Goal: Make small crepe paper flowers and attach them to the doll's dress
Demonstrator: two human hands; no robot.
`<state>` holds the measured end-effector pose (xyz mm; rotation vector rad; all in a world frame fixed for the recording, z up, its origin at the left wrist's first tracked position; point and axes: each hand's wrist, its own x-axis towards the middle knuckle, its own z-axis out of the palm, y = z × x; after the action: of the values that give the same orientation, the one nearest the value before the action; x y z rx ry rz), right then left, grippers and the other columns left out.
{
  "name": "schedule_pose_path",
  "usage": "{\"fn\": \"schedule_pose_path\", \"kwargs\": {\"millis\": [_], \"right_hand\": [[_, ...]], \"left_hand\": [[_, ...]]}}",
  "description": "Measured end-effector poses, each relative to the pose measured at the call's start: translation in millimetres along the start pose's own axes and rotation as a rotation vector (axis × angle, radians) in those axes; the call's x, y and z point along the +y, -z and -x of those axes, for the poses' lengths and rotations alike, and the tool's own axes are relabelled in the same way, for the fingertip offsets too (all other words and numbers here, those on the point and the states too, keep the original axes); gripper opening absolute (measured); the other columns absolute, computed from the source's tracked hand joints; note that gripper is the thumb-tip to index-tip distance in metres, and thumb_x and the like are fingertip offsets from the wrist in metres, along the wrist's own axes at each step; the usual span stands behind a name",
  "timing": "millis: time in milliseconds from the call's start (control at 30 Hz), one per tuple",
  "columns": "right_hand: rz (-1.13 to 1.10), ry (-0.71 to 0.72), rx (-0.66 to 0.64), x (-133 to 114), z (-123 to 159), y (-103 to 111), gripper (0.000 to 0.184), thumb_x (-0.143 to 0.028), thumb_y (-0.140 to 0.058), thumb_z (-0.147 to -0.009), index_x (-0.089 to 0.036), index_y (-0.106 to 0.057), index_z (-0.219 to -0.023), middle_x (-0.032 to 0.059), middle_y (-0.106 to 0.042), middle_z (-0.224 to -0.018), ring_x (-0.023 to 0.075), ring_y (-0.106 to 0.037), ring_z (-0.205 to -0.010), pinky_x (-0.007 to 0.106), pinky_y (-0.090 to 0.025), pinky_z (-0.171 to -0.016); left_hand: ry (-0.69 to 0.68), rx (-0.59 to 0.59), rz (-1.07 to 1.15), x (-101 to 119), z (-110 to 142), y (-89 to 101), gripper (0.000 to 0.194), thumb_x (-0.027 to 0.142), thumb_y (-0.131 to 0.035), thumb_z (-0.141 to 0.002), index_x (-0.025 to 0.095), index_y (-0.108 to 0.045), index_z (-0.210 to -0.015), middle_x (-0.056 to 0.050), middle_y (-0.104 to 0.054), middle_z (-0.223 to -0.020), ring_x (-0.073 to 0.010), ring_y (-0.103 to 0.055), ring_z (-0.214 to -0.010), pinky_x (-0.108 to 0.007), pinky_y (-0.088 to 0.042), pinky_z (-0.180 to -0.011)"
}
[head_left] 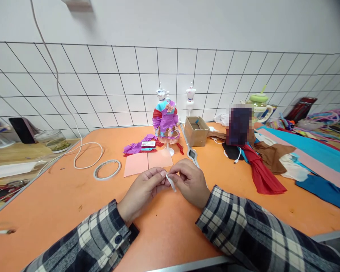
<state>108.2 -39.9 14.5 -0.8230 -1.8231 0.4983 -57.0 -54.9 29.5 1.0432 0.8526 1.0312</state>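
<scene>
Close together over the orange table (pixel 102 215), my left hand (pixel 147 185) and my right hand (pixel 189 181) pinch a short white strip (pixel 171 184) between their fingertips. One end of the strip hangs down between the hands; whether it is tape or paper I cannot tell. Just beyond my fingers lie pink sheets (pixel 136 164). Behind them a small mannequin wears a purple, red and blue doll dress (pixel 167 120) with a ruffled hem. A roll of tape (pixel 107 170) lies flat to the left of my left hand.
A small cardboard box (pixel 197 131) and scissors (pixel 192 154) stand near the dress. To the right are red fabric (pixel 265 170), brown fabric (pixel 274 153) and a lidded jug (pixel 259 105). A white cable (pixel 76 145) loops at the left. A small box (pixel 148 144) lies on purple scraps (pixel 136 147).
</scene>
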Motion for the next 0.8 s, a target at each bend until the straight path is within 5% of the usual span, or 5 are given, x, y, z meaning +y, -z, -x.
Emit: {"fn": "schedule_pose_path", "kwargs": {"millis": [67,167,300,667,800], "right_hand": [[-0.051,-0.1,0.024,3,2,-4,0.007,-0.024,-0.062,-0.083,-0.022,-0.063,-0.09,0.0015,-0.06,-0.086,0.0097,-0.048,-0.057,0.024,-0.041,-0.055],[-0.22,-0.291,0.022,8,2,-8,0.036,-0.027,-0.066,-0.079,-0.025,-0.054,-0.113,0.0016,-0.062,-0.096,0.0073,-0.048,-0.051,0.023,-0.042,-0.051],[-0.323,-0.379,-0.085,13,-2,-8,0.019,-0.03,-0.063,-0.08,-0.02,-0.063,-0.096,0.0028,-0.066,-0.087,0.0105,-0.055,-0.058,0.024,-0.044,-0.054],[-0.199,-0.396,-0.107,16,-2,-10,0.007,-0.026,-0.064,-0.076,-0.019,-0.066,-0.077,-0.002,-0.06,-0.066,0.0092,-0.048,-0.052,0.022,-0.037,-0.05],[-0.06,-0.243,-0.128,9,0,-7,0.001,-0.019,-0.061,-0.076,-0.02,-0.061,-0.075,-0.0032,-0.056,-0.064,0.0088,-0.046,-0.052,0.021,-0.036,-0.05]], "left_hand": [[-0.044,0.018,-0.056,0,-1,1.1,0.023,0.036,-0.07,-0.078,0.013,-0.064,-0.081,-0.003,-0.062,-0.076,-0.0137,-0.057,-0.075,-0.027,-0.049,-0.076],[-0.106,0.06,-0.182,0,-3,4.2,0.023,0.036,-0.069,-0.079,0.014,-0.064,-0.08,-0.002,-0.062,-0.076,-0.014,-0.057,-0.076,-0.028,-0.048,-0.078],[-0.127,0.082,-0.307,0,-6,6.7,0.024,0.038,-0.067,-0.079,0.015,-0.064,-0.079,-0.003,-0.062,-0.077,-0.0152,-0.057,-0.076,-0.029,-0.048,-0.077],[-0.125,0.1,-0.471,0,-8,11.1,0.024,0.038,-0.07,-0.074,0.015,-0.065,-0.077,-0.001,-0.063,-0.072,-0.015,-0.056,-0.071,-0.026,-0.045,-0.07],[-0.052,0.011,-0.313,-4,-7,11.3,0.022,0.035,-0.07,-0.075,0.014,-0.066,-0.077,-0.003,-0.065,-0.074,-0.0167,-0.059,-0.075,-0.031,-0.046,-0.078]]}}
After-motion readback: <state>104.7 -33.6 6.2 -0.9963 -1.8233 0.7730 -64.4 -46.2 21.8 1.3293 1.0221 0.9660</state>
